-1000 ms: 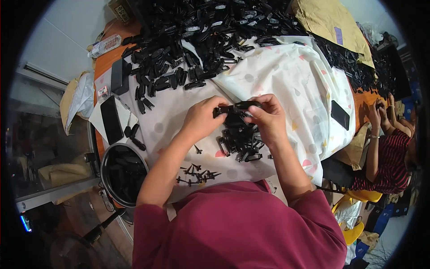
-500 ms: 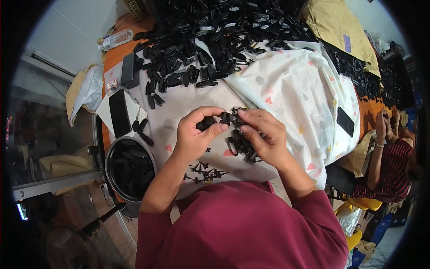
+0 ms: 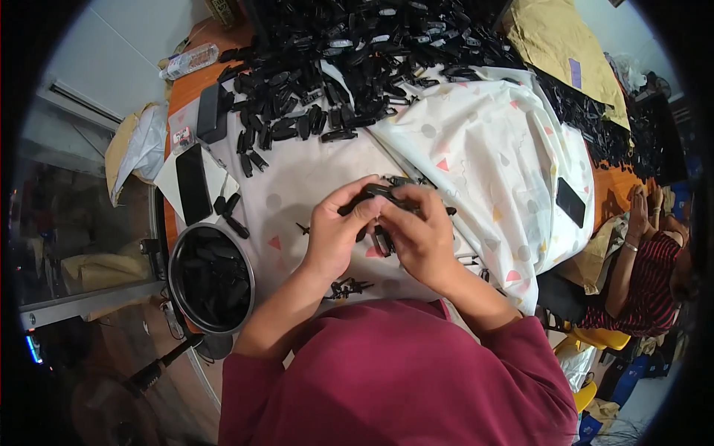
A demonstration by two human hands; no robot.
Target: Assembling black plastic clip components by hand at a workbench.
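A small, elongated black plastic part (image 3: 381,191) is held between both hands above the cloth-covered table. My left hand (image 3: 331,236) pinches it at the left, thumb and forefinger closed. My right hand (image 3: 421,236) grips the other end, its fingers curled over the part and partly blurred. Beneath the hands lie more black pieces (image 3: 382,241), partly covered by my right hand. Closer to my body, a cluster of small, thin dark pieces (image 3: 348,288) rests on the cloth.
Black plastic parts (image 3: 297,82) are heaped along the far side. At the left stand a round bowl (image 3: 174,286) of black parts, a phone (image 3: 194,184) and a bottle (image 3: 190,61). Another phone (image 3: 571,201) lies on the right, where a person in a striped top (image 3: 645,286) sits.
My hands have come closer together, and my right hand has moved left and curled over the part. The small dark pieces near my body now show in a different, tighter arrangement.
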